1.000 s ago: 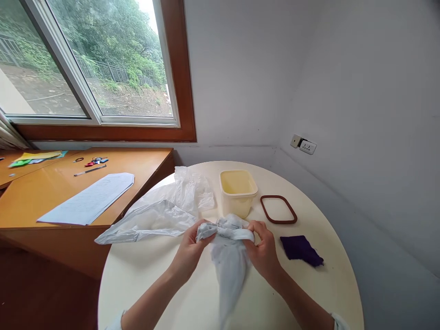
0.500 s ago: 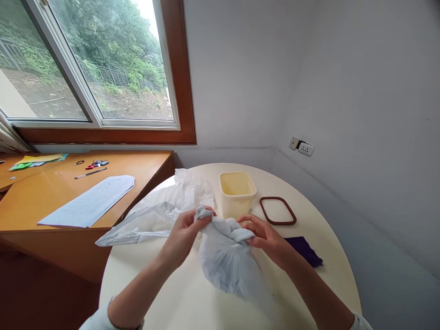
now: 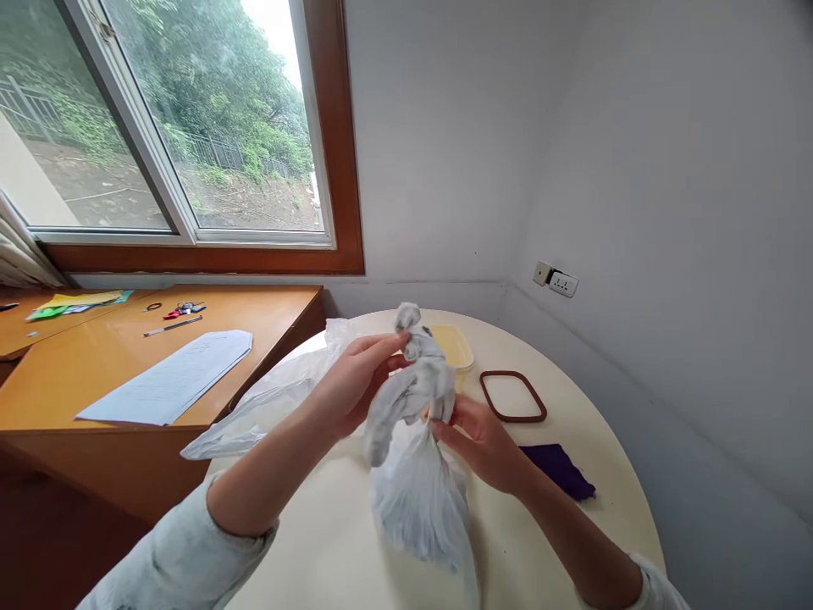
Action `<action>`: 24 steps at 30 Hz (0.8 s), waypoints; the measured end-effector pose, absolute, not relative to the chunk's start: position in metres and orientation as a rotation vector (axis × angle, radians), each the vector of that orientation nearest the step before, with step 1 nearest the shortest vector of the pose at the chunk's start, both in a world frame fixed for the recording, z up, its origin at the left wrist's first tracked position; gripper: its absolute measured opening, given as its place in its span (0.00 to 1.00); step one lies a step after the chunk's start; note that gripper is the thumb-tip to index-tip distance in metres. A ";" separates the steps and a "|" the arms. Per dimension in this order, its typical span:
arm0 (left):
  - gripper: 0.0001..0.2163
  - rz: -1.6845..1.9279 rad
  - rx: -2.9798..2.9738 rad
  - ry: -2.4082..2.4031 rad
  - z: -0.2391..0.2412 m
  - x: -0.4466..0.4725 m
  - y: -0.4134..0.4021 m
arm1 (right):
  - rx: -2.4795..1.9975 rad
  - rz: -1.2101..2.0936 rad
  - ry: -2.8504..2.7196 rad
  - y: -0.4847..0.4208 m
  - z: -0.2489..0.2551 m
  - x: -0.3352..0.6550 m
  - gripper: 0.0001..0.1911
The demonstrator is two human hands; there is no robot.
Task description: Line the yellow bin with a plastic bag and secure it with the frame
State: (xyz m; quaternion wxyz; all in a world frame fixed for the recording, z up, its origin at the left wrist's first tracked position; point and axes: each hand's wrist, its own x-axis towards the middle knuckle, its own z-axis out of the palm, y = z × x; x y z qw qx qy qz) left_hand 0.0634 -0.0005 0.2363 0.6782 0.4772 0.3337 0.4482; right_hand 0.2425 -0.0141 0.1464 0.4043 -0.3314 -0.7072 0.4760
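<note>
A white plastic bag [image 3: 419,508], its lower part puffed and pleated, hangs over the round table in front of me. Its top is twisted into a thick, greyish, knotted-looking bunch. My left hand [image 3: 356,385] is closed round this bunch near its upper end, thumb on top. Lower down, my right hand [image 3: 483,445] pinches the bag's gathered neck between thumb and fingers. What the bag contains cannot be made out. Behind the bunch stands a pale yellow square tub [image 3: 454,343], partly hidden by it.
A reddish-brown ring-shaped frame [image 3: 513,418] and a dark purple cloth [image 3: 562,470] lie on the right of the white table [image 3: 305,542]. Another clear plastic bag [image 3: 273,407] spreads at the left. The wooden desk [image 3: 273,318] beside it holds papers [image 3: 171,377], a pen and keys.
My left hand has risen, lifting the bag's twisted top in front of the tub. The right hand has shifted slightly down onto the neck. The bag's body now hangs narrower.
</note>
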 end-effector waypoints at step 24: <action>0.25 0.921 2.148 1.245 0.228 0.049 0.016 | -0.828 0.942 -1.598 0.022 0.221 0.251 0.07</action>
